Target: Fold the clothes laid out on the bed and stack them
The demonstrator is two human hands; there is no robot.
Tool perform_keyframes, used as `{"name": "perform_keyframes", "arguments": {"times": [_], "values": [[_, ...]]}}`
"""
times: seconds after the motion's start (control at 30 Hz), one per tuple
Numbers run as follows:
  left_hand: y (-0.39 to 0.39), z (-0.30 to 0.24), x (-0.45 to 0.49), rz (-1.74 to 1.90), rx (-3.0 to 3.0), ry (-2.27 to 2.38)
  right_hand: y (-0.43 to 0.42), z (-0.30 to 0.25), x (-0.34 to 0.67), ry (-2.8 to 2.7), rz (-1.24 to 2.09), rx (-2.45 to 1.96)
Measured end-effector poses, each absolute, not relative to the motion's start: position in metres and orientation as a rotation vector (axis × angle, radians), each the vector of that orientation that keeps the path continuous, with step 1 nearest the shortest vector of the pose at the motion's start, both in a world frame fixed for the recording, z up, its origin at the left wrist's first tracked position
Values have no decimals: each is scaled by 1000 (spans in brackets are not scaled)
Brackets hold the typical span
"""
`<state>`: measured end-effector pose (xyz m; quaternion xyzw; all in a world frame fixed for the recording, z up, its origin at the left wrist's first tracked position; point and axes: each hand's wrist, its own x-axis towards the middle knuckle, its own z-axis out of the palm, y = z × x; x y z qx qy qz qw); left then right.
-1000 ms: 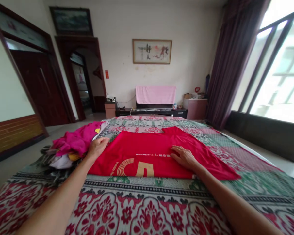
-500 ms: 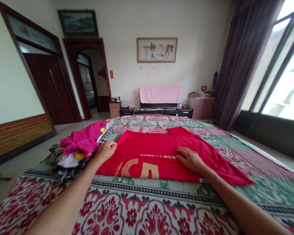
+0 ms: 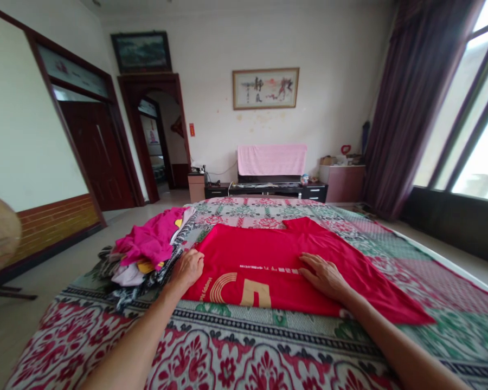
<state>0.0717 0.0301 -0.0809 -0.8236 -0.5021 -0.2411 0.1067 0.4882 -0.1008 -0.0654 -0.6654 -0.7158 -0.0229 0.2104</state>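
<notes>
A red T-shirt (image 3: pixel 264 246) lies folded lengthwise on the patterned bedspread (image 3: pixel 244 346), its gold print and white lettering facing up. At its left end my left hand (image 3: pixel 190 266) has its fingers curled closed on the hem. My right hand (image 3: pixel 322 276) rests palm down on the shirt near the sleeve end, with fingers stretched out. The sleeve and shoulder part spreads toward the right, slightly wrinkled. Just left of my left hand sits a heap of clothes, with a bright pink garment (image 3: pixel 150 241) on top.
Beyond the bed stands a low black cabinet (image 3: pixel 315 192), with a pink cloth (image 3: pixel 271 160) draped over something above it. A round wooden stool or table (image 3: pixel 0 233) is at the far left. Purple curtains (image 3: pixel 406 119) hang beside the window at right.
The view has turned slightly left and up, so the scene sits farther right and lower. My left hand stays at the shirt's left edge; my right hand still lies flat on the shirt.
</notes>
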Motion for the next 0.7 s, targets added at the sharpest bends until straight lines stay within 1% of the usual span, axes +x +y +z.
{"name": "perform_keyframes", "arguments": {"times": [0.33, 0.5, 0.7], "values": [[21, -70, 74, -939, -2388, -1603, -104, -64, 486, -1966, -58, -1857], [40, -47, 83, -704, -2318, -1862, -102, -67, 487, -1953, -64, -1851], [91, -26, 95, -619, -2196, -2123, -102, -68, 488, -1940, -53, -1862]]}}
